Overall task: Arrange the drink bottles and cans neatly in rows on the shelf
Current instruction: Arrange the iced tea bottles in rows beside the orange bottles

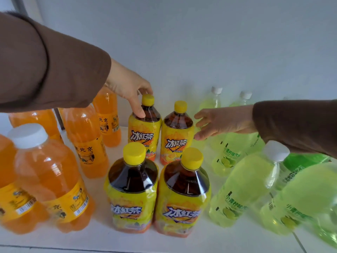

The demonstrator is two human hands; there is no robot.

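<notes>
Bottles stand upright on the white shelf in three colour groups: orange soda bottles on the left, four iced tea bottles with yellow caps in the middle, green lime bottles on the right. The tea bottles make two rows of two, each pair almost touching. The left hand holds the back-left tea bottle at its neck — the thumb lies on the shoulder and the fingers curl around behind the cap. The right hand is beside the back-right tea bottle, fingers spread and relaxed, holding nothing; the fingertips are near the bottle's side, but whether they touch it I cannot tell. Both sleeves are brown.
</notes>
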